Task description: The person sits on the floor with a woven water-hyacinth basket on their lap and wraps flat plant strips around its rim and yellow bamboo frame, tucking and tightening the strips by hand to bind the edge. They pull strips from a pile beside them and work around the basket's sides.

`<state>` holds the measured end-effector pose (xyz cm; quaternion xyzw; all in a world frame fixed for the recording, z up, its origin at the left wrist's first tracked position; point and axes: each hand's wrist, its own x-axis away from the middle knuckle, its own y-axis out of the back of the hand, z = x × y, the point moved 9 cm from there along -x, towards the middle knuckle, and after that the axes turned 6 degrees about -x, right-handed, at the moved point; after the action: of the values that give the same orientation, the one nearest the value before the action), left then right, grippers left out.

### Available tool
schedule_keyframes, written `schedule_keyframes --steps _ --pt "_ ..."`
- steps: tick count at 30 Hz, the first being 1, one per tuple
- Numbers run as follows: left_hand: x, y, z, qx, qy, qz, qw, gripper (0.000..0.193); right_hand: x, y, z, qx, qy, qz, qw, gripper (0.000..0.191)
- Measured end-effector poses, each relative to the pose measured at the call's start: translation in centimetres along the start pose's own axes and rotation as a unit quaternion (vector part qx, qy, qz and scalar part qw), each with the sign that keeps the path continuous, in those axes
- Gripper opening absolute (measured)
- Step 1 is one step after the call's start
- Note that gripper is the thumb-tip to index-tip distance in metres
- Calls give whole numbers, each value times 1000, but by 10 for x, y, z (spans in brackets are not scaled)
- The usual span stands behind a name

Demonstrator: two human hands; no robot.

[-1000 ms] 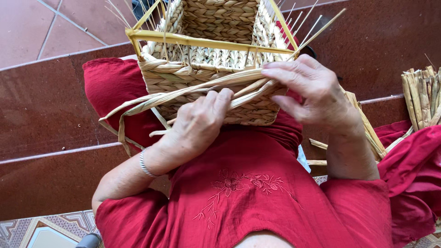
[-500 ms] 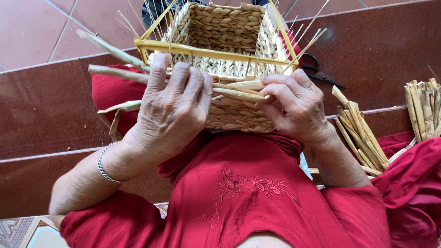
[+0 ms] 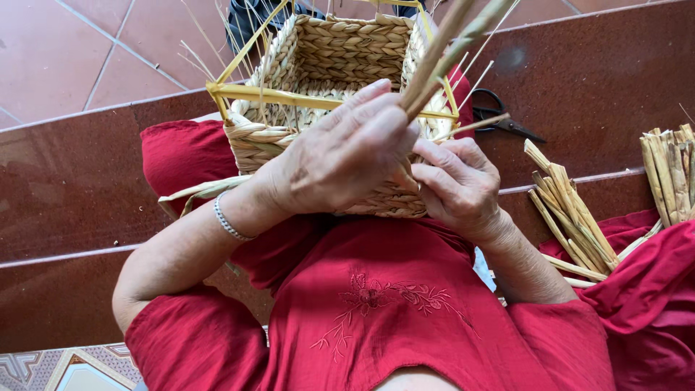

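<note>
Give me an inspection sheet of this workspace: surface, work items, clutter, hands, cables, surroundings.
Surface: dark red polished stone steps; the work rests on the person's lap, in red clothing.
Work items: square woven basket on a yellow frame, loose weaving ends sticking up; fibre strands lifted over it.
Clutter: black scissors on the step; bundle of dried stalks at right; second bundle at the far right edge.
Hands: left hand closed on the fibre strands, bracelet on the wrist; right hand against the basket's near wall, fingers curled.
Cables: nothing seen.
Surroundings: terracotta floor tiles beyond the steps; patterned tile at bottom left.
</note>
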<state>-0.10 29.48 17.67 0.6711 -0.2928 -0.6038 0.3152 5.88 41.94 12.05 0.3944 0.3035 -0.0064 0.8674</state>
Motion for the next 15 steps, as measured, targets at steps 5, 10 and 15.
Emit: schedule_keyframes --steps 5,10,15 --pt "29 -47 8 145 66 62 985 46 11 0 -1 7 14 -29 999 23" --pt "46 -63 -9 -57 21 100 993 57 18 -5 0 44 11 -30 999 23" --pt "42 -75 -14 -189 15 148 971 48 15 -10 4 93 28 -15 995 17"
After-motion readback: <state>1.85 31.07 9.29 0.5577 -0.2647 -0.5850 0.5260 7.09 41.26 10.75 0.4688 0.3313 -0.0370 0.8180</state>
